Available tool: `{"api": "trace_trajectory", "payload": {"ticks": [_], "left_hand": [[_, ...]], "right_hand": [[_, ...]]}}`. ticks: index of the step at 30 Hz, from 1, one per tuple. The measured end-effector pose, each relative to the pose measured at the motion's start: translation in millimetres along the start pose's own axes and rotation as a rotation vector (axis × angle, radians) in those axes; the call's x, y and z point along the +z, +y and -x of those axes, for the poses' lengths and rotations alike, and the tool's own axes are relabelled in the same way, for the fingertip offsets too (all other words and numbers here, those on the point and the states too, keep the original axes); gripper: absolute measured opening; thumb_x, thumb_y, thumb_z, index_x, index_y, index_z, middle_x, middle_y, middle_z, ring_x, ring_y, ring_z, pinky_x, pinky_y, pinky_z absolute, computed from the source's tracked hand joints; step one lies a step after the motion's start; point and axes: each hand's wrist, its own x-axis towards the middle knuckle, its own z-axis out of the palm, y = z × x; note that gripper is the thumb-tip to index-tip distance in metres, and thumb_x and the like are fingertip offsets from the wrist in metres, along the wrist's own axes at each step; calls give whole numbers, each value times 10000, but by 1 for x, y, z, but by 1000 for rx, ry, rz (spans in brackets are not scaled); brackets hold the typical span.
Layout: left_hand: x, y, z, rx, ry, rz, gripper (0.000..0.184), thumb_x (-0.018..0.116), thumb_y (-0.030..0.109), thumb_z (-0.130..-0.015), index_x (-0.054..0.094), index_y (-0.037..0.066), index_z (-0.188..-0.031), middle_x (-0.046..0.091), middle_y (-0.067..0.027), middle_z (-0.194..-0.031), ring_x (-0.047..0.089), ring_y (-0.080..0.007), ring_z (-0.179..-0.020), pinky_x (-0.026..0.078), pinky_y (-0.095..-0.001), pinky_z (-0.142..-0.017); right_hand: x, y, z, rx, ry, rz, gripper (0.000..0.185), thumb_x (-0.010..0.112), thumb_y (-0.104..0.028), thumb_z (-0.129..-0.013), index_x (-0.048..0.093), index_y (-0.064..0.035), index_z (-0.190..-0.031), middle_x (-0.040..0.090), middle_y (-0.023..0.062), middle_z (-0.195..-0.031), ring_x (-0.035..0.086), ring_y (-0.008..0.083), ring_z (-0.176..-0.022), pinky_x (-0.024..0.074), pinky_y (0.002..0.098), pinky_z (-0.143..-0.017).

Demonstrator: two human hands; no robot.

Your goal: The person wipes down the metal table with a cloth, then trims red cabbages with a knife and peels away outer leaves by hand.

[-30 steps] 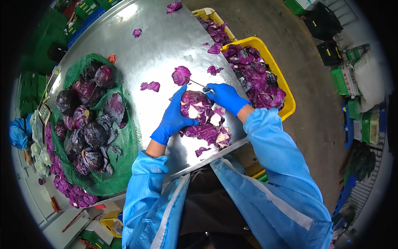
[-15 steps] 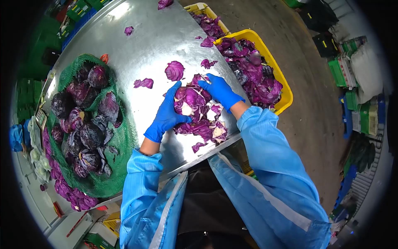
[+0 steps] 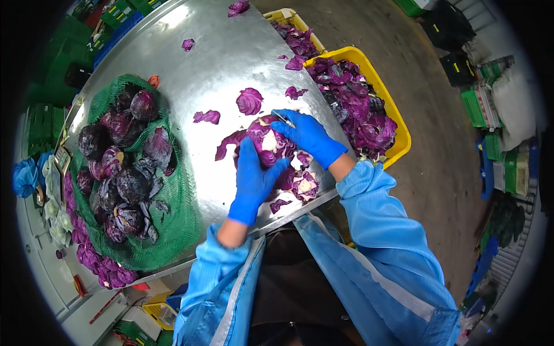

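Steel table (image 3: 219, 69) | left hand (image 3: 252, 180) spread over cabbage (image 3: 269, 142) | right hand (image 3: 310, 136) pinching knife (image 3: 281, 118) (both gloved)

In the grip, the left hand (image 3: 254, 179) covers part of the cabbage (image 3: 269, 140), and the right hand (image 3: 311, 137) hides most of the knife (image 3: 283, 119), its handle lost under the fingers. Beyond the grip, table (image 3: 213, 63) runs out of the top edge; far crate (image 3: 313, 38) partly hidden by table and nearer crate (image 3: 398, 118). Well left of the grip: person in blue (image 3: 25, 180), too small and blurred for detail.
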Motion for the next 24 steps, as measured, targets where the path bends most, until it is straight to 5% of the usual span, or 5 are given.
{"api": "trace_trajectory", "payload": {"ticks": [5,10,13,19,24], "left_hand": [[17,-3,-47,123,123,-91,1044,866,449,-598,353,-13,-1380,445,-266,-1290,447,-416,-1180,417,-464,-975],[11,19,-66,-77,-51,-182,1097,874,500,-554,362,-16,-1376,448,-254,-1230,463,-406,-1147,474,-456,-903],[14,6,-71,-70,-99,-133,1110,865,503,-575,329,-1,-1406,485,-226,-1247,462,-395,-1155,468,-464,-922],[17,5,-70,-59,-97,-95,1071,856,467,-614,317,4,-1416,457,-217,-1358,449,-388,-1241,432,-457,-985],[15,7,-73,-48,-16,102,914,860,421,-633,440,-19,-1316,593,-214,-1201,614,-355,-1061,512,-406,-871]], "right_hand": [[-12,6,3,206,81,179,561,550,-568,-882,611,-100,-1187,676,190,-1015,663,348,-908,513,428,-793],[-6,-15,28,188,118,434,697,445,-531,-945,178,-227,-1513,658,176,-743,617,352,-574,458,456,-499],[6,-14,40,224,62,452,682,400,-534,-960,155,-231,-1521,637,168,-675,617,345,-558,459,453,-493],[1,-8,23,197,15,423,628,417,-520,-958,298,-185,-1476,656,195,-739,649,361,-643,497,465,-548],[-13,-10,4,135,15,293,536,394,-507,-961,517,-137,-1327,669,215,-916,654,375,-842,510,469,-731]]}}
